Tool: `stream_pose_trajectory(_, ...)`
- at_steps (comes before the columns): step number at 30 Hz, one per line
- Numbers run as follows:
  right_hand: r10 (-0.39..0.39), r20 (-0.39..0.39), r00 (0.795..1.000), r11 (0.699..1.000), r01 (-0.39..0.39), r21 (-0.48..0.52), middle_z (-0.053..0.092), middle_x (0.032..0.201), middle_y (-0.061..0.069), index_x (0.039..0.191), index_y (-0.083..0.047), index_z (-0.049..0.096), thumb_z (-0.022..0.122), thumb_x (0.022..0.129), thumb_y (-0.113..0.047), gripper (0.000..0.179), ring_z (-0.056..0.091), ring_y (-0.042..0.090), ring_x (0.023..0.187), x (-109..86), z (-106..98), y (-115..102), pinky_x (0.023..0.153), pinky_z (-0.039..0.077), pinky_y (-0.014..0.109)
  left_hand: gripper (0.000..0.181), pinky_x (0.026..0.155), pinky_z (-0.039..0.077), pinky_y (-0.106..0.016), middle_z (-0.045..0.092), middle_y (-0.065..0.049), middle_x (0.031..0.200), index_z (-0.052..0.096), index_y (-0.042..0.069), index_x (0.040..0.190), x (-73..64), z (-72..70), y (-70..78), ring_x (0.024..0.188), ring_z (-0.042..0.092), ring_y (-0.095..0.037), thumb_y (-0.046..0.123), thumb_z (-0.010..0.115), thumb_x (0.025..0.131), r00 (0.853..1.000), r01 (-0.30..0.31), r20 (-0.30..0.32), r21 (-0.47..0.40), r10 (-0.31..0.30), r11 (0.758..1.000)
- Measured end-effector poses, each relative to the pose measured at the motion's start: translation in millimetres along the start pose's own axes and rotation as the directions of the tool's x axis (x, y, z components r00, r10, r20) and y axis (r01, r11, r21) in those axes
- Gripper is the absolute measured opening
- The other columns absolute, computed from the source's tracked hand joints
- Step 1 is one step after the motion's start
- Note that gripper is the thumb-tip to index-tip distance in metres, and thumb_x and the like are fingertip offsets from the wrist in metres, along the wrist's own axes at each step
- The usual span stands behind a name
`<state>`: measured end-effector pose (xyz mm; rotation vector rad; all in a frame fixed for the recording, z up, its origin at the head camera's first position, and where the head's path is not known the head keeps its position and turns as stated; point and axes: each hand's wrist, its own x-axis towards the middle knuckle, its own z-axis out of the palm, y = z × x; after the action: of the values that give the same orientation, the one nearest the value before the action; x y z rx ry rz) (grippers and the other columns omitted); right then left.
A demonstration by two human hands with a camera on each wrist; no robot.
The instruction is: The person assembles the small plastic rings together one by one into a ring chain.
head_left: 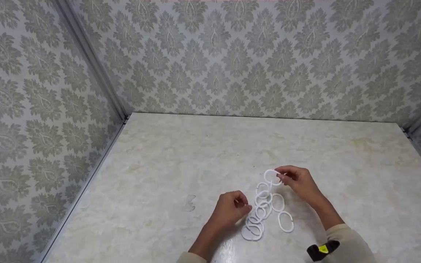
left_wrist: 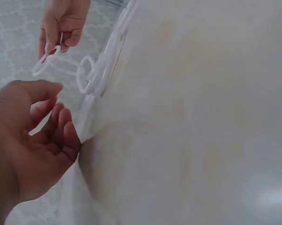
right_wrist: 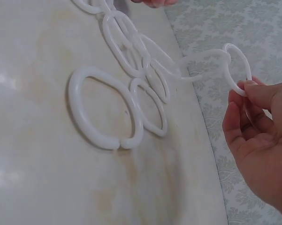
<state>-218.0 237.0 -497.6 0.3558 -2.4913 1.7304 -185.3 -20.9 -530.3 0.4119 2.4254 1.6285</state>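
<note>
My right hand (head_left: 300, 181) pinches a white plastic oval ring (right_wrist: 248, 69) between thumb and fingers, lifted at the far end of a chain of similar linked rings (head_left: 262, 192). The other linked rings trail toward the near edge and overlap on the table. Beside the chain, on its right, are two more rings; the nearer split ring (right_wrist: 74, 101) has a small gap in its side. Whether these two are joined to the chain I cannot tell. Just left of the chain, my left hand (head_left: 230, 208) hovers with loosely curled fingers and nothing visible in them.
The rings lie on a pale marbled table (head_left: 181, 157). Patterned wall panels (head_left: 214, 62) rise behind it and at both sides. A faint dark outline mark (head_left: 190, 203) shows on the tabletop left of my left hand. A black band with a yellow patch (head_left: 323, 249) crosses the right sleeve.
</note>
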Motion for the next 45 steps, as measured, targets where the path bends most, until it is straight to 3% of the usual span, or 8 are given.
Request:
stream_pose_trajectory(5,0.019,-0.041,0.999,1.0,-0.019,0.011,0.07,0.092,0.001,0.114,0.009,0.07,0.067,0.095,-0.001,0.022,0.063,0.002,0.074,-3.3,-5,4,0.068,0.054,0.018,0.015,0.054,0.037,-0.019,0.052,0.013,0.062,0.064,0.016,0.071,-19.3,-16.2,4.9,0.056,0.045,-0.002,0.005,0.073,0.075,0.981,-0.036,0.194,0.302,-0.024,0.953)
stream_pose_trajectory(10,0.059,-0.067,0.996,0.998,-0.057,0.027,0.071,0.092,0.0,0.115,0.009,0.07,0.067,0.095,-0.001,0.022,0.064,0.002,0.076,-7.9,-7,7,0.069,0.055,0.017,0.021,0.054,0.035,-0.022,0.052,0.011,0.064,0.063,0.019,0.072,-25.8,-34.7,4.2,0.058,0.044,-0.005,-0.001,0.069,0.072,0.97,-0.034,0.231,0.436,-0.076,0.899)
stream_pose_trajectory(23,0.091,0.046,0.995,0.994,-0.093,0.05,0.07,0.095,-0.004,0.117,0.013,0.066,0.066,0.096,-0.003,0.026,0.062,-0.001,0.078,-41.2,6,2,0.071,0.055,0.017,0.014,0.062,0.041,-0.03,0.059,-0.001,0.076,0.065,0.011,0.083,-38.4,-138.8,-26.9,0.07,0.051,-0.016,-0.002,0.068,0.084,0.979,0.185,-0.019,0.487,-0.201,0.854)
stream_pose_trajectory(28,0.131,0.079,0.988,0.991,-0.132,0.008,0.071,0.101,0.009,0.116,0.009,0.068,0.067,0.095,-0.006,0.026,0.061,-0.001,0.08,-45.9,15,3,0.072,0.053,0.017,0.016,0.063,0.042,-0.032,0.063,-0.004,0.079,0.068,0.009,0.087,-41.0,-156.6,-29.4,0.07,0.053,-0.017,-0.006,0.065,0.081,0.969,0.246,-0.134,0.538,-0.207,0.806)
stream_pose_trajectory(31,0.154,0.079,0.985,0.988,-0.154,-0.013,0.071,0.103,0.014,0.116,0.007,0.069,0.067,0.095,-0.006,0.025,0.06,0.0,0.08,-46.6,21,4,0.072,0.052,0.017,0.017,0.067,0.047,-0.035,0.068,-0.006,0.086,0.072,0.007,0.096,-39.6,-148.0,-21.9,0.074,0.057,-0.018,-0.003,0.066,0.083,0.96,0.278,-0.174,0.538,-0.218,0.796)
stream_pose_trajectory(33,0.163,0.074,0.984,0.987,-0.162,-0.012,0.071,0.104,0.016,0.116,0.007,0.069,0.067,0.095,-0.006,0.025,0.059,0.0,0.081,-47.0,24,4,0.072,0.052,0.017,0.016,0.07,0.051,-0.035,0.07,-0.006,0.091,0.073,0.007,0.101,-37.9,-134.7,-14.1,0.078,0.06,-0.017,0.001,0.067,0.087,0.967,0.252,-0.177,0.514,-0.185,0.82)
stream_pose_trajectory(39,0.193,0.077,0.978,0.98,-0.195,0.021,0.071,0.106,0.018,0.118,0.008,0.068,0.067,0.096,-0.007,0.026,0.058,-0.001,0.082,-45.8,30,0,0.072,0.052,0.017,0.012,0.073,0.052,-0.027,0.072,-0.007,0.091,0.074,0.003,0.102,-26.8,-76.6,9.6,0.08,0.06,-0.012,0.007,0.068,0.093,0.996,-0.001,-0.088,0.265,0.025,0.964)
stream_pose_trajectory(45,0.171,0.083,0.982,0.984,-0.174,0.03,0.073,0.103,0.016,0.115,0.009,0.069,0.067,0.096,-0.007,0.025,0.06,-0.002,0.082,-41.2,35,-2,0.072,0.051,0.017,0.016,0.07,0.051,-0.02,0.075,-0.011,0.093,0.075,0.0,0.105,-5.3,-27.6,23.6,0.076,0.06,-0.007,0.006,0.07,0.092,0.993,-0.118,-0.017,0.124,0.121,0.985)
